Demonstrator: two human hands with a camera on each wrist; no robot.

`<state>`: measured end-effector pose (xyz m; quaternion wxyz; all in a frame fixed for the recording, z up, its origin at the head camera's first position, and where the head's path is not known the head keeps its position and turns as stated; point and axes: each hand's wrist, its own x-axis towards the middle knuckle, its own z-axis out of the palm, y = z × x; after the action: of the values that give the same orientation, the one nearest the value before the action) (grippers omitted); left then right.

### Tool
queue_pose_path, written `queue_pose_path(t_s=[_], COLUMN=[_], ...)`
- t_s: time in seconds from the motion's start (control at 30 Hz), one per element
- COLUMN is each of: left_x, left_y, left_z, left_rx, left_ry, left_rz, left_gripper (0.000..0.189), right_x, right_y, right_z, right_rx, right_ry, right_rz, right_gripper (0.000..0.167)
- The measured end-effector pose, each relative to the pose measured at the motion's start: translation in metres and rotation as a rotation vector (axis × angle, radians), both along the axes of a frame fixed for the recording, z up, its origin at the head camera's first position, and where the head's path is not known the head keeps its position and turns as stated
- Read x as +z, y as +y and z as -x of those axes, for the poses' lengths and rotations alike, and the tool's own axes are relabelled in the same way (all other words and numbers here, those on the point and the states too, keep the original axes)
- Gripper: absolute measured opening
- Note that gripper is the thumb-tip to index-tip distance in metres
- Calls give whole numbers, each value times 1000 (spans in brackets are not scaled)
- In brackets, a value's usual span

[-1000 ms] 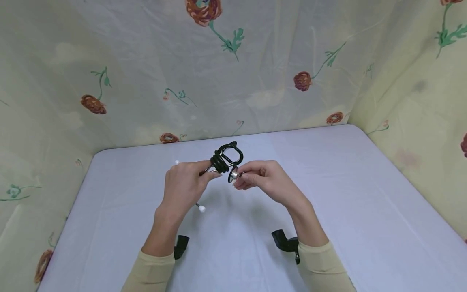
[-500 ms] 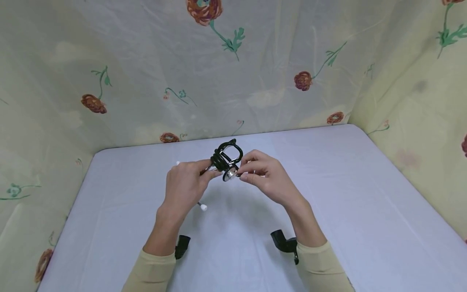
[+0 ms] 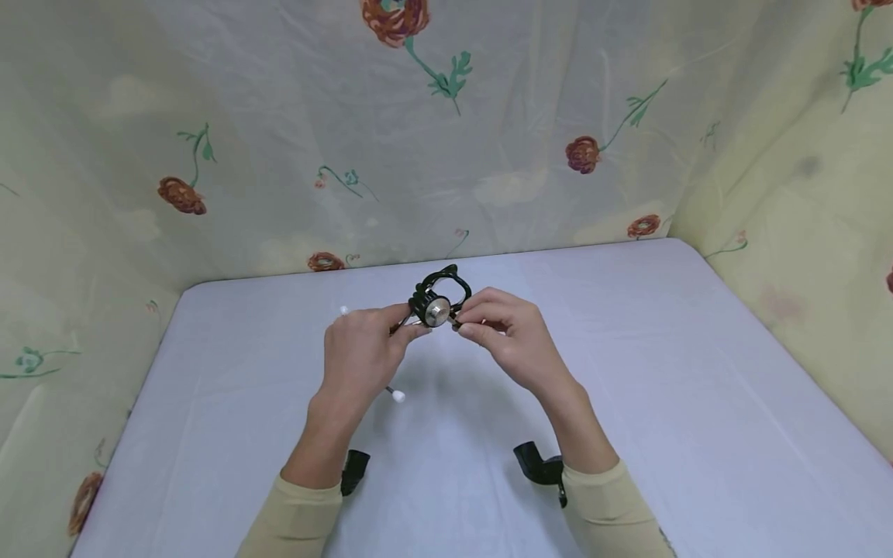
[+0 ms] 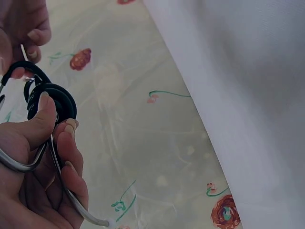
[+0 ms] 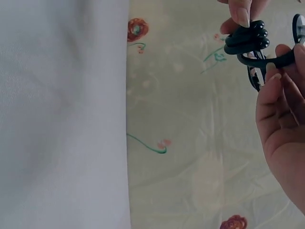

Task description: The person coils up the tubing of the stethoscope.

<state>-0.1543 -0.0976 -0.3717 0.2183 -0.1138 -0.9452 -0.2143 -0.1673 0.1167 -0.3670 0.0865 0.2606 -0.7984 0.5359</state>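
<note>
A stethoscope is held above the table, its black tubing (image 3: 418, 304) wound in several tight turns. My left hand (image 3: 357, 353) grips it at the coil and the metal ear tubes. In the left wrist view the thumb presses the coil (image 4: 62, 101), and a curved metal ear tube (image 4: 78, 207) runs down past the fingers. One white ear tip (image 3: 398, 396) sticks out below this hand. With thumb and fingers, my right hand (image 3: 512, 339) pinches the tubing (image 5: 282, 60) beside the round silver chest piece (image 3: 437, 312), which appears in front of the coil in the head view.
A white-covered table (image 3: 628, 372) lies beneath the hands. Flowered cloth (image 3: 488, 155) hangs behind the table and at its sides. Black wrist mounts (image 3: 540, 465) stick out inward from both forearms.
The chest piece has gone up and left from beside the coil to in front of it, its silver side now facing the head camera. My right hand has shifted its fingers along with it.
</note>
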Motion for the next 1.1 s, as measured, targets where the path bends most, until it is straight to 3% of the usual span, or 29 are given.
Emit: queue_pose_path(t_s=[0.63, 1.1], left_x=[-5, -3], left_y=[5, 8], left_z=[1, -1], left_rx=[38, 37], left_ry=[68, 81], left_rz=[8, 41], left_gripper=[22, 24], right_x=[4, 4], right_y=[-15, -13], right_z=[-6, -6], right_rx=[-205, -175], right_ry=[-86, -206], right_rz=[-10, 73], right_gripper=[15, 16])
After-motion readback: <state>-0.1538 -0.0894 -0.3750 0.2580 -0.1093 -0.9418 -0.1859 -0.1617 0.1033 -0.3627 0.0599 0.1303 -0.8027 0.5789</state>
